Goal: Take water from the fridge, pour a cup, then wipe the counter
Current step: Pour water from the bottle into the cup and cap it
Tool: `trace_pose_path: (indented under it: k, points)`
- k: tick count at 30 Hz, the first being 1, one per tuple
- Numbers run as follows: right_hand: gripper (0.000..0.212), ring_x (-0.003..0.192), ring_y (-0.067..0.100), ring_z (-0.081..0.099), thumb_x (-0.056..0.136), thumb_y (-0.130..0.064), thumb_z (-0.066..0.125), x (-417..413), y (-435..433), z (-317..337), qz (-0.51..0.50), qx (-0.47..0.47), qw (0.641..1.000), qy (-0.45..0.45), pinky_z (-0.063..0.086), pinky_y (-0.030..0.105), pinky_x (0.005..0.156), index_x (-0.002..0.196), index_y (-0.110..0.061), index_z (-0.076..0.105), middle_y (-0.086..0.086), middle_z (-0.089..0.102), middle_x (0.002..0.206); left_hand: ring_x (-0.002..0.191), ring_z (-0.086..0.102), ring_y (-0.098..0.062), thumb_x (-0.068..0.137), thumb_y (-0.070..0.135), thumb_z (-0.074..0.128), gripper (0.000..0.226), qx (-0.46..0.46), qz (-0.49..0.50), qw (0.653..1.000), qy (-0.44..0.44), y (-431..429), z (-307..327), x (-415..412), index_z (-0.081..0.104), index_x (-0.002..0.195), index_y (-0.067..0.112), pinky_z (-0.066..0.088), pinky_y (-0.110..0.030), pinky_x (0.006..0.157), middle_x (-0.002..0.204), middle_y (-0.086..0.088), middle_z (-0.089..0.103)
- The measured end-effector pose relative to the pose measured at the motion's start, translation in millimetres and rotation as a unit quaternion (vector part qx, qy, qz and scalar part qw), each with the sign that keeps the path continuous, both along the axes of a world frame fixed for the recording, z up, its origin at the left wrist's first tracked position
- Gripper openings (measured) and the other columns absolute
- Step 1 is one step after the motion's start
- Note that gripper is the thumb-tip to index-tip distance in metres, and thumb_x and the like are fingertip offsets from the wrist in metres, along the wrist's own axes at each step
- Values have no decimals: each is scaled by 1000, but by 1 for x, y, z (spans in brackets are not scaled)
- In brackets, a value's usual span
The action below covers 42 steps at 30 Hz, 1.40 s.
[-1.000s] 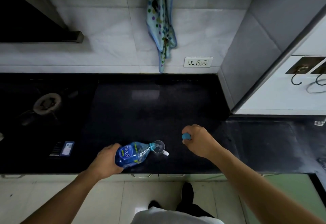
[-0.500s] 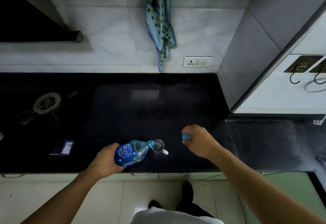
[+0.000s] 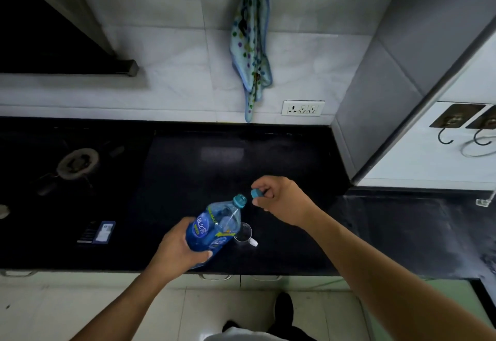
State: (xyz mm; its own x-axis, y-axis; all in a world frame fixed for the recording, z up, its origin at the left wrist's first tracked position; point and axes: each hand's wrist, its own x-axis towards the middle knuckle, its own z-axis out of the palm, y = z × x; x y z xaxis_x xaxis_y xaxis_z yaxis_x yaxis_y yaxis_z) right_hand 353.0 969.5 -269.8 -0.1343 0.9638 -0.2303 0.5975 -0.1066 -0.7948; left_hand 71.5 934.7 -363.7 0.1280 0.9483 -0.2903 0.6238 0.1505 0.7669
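My left hand (image 3: 179, 246) grips a blue-labelled plastic water bottle (image 3: 214, 226) by its lower body, raised and tilted with its open mouth pointing up and away. A clear glass cup (image 3: 244, 234) with a white handle stands on the black counter (image 3: 295, 233), partly hidden behind the bottle. My right hand (image 3: 281, 199) pinches the blue bottle cap (image 3: 256, 193) just right of the bottle's mouth. A spotted light-blue cloth (image 3: 251, 45) hangs from a wall hook above the counter.
A gas burner (image 3: 77, 163) sits in the counter at the left. A small blue-and-black card or box (image 3: 100, 232) lies left of my left hand. A wall socket (image 3: 302, 108) is under the cloth. A grey pillar (image 3: 381, 77) and white panel with hooks (image 3: 456, 136) stand right.
The bottle has swung up from lying tipped over the cup, so its mouth now points upward away from the cup. My right hand with the cap has moved in close to the mouth.
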Motion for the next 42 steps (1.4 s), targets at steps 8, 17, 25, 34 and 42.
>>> trace_pose_path:
  k: [8,17,25,34,42]
  points:
    - [26,64,-1,60,85,-18,75,3,20,37,69,46,996,-25,47,12,61,109,-27,72,-12,67,80,96,72,-4,53,19,92,70,36,18,995,-86,0,25,23,59,111,38,60,-25,81,104,13,74]
    - [51,55,12,52,87,-60,60,0,19,86,99,97,963,-233,44,31,57,61,-17,56,-4,52,61,93,70,0,55,13,93,68,86,13,989,-118,-4,56,43,61,111,33,56,-13,75,102,14,72]
    - [24,75,-3,57,90,-31,65,19,14,119,189,89,968,-137,44,16,72,113,-32,60,-17,59,87,94,71,-3,56,11,91,67,97,3,985,-144,1,81,61,60,112,33,57,-16,76,102,16,72]
    - [36,66,12,58,93,-57,53,24,9,134,95,45,983,-152,53,36,70,99,-23,59,0,63,79,94,72,-4,58,10,91,64,94,-9,982,-163,4,100,76,61,108,37,59,-22,79,103,17,73]
    - [48,61,21,50,93,-58,48,20,6,124,-2,156,952,-263,39,33,58,67,-18,43,0,52,65,91,71,-2,57,11,90,61,119,1,978,-173,1,108,85,62,105,36,58,-19,75,100,18,72]
